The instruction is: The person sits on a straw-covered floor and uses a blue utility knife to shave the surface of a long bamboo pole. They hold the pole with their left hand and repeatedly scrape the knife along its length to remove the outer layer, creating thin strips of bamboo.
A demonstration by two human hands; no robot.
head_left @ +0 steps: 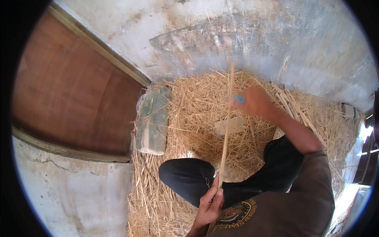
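My left hand grips the near end of a long thin pale stick, close to my chest and above my black-trousered knee. The stick runs away from me over the straw to its far tip near the wall. My right hand is stretched out beside the upper part of the stick and looks blurred; a small blue thing sits at its fingers. I cannot tell whether the right hand touches the stick.
A heap of loose straw covers the floor around me. A green-grey stone block lies at the straw's left edge, beside a brown wooden door. Behind stands a rough grey plastered wall. Several cut flat sticks lie at right.
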